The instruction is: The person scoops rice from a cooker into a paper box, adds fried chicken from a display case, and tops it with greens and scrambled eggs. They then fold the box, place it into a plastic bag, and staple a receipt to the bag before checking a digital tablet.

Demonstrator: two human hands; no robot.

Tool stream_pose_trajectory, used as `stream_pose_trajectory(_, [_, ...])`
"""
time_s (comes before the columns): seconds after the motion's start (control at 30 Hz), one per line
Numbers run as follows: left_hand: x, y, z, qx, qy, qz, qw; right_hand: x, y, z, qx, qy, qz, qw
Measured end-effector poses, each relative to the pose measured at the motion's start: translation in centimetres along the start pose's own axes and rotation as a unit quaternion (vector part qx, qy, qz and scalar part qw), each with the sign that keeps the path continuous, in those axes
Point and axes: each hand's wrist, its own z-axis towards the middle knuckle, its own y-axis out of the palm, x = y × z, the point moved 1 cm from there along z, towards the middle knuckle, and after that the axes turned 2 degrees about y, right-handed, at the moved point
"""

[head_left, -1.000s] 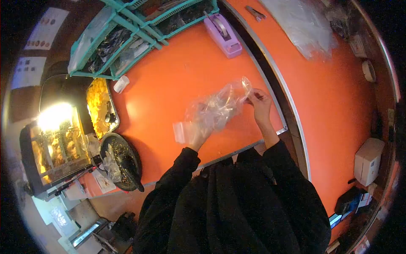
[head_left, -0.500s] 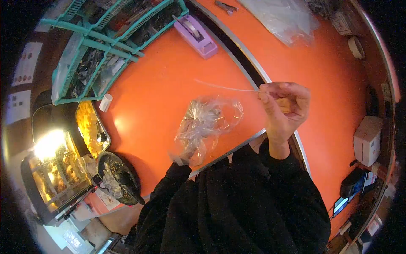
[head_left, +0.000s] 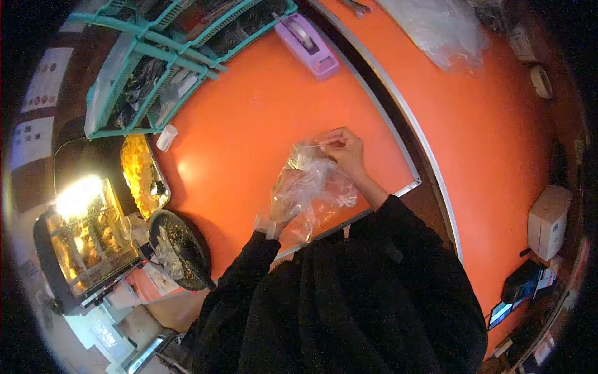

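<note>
A crumpled clear plastic bag is between my two hands, above the orange table. My left hand is closed around the bag's left side, its fingers partly covered by the shiny plastic. My right hand pinches at the bag's upper right edge, thumb against index finger. A thin pale strip at these fingertips is too faint to follow against the plastic. What the bag holds cannot be made out.
A purple tape dispenser stands at the table's far edge. Teal baskets are at upper left, beside a small white roll. A black bowl and a lit display case stand left; plastic bags lie upper right.
My right hand has moved left and down to the bag, bringing the thin strip it held out in the air. My left hand now shows more, further up the bag. The view has shifted slightly.
</note>
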Motion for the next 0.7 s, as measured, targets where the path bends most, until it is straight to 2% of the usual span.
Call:
stream_pose_trajectory(0.1, [2.1, 0.3, 1.5, -0.020, 0.114, 0.217, 0.969, -0.4, 1.9, -0.3, -0.056, 0.017, 0.022, 0.998])
stream_pose_trajectory(0.23, [3.5, 0.0, 2.6, -0.056, 0.266, 0.449, 0.851, -2.0, 2.4, -0.3, -0.105, 0.010, 0.024, 0.994])
stream_pose_trajectory(0.33, [5.3, 0.5, 3.0, -0.068, 0.265, 0.475, 0.836, -1.3, 2.5, -0.1, -0.129, -0.003, -0.015, 0.992])
stream_pose_trajectory(0.43, [6.6, 0.7, 2.9, -0.063, 0.224, 0.464, 0.855, -1.7, 3.1, -0.4, -0.131, -0.013, -0.013, 0.991])
stream_pose_trajectory(0.53, [7.1, 0.8, 2.7, -0.060, 0.183, 0.450, 0.872, -1.4, 3.4, -0.6, -0.175, 0.019, -0.011, 0.984])
stream_pose_trajectory(0.63, [7.0, 0.5, 2.7, -0.077, 0.246, 0.389, 0.884, -1.9, 3.7, -0.6, -0.193, 0.047, -0.048, 0.979])
stream_pose_trajectory(0.67, [6.7, 0.4, 2.5, -0.048, 0.054, 0.190, 0.979, -1.8, 3.7, -0.5, -0.200, 0.024, -0.062, 0.978])
stream_pose_trajectory(0.7, [5.6, 0.2, 2.5, -0.030, 0.011, 0.108, 0.994, -1.7, 3.7, -0.3, -0.206, 0.001, -0.076, 0.976])
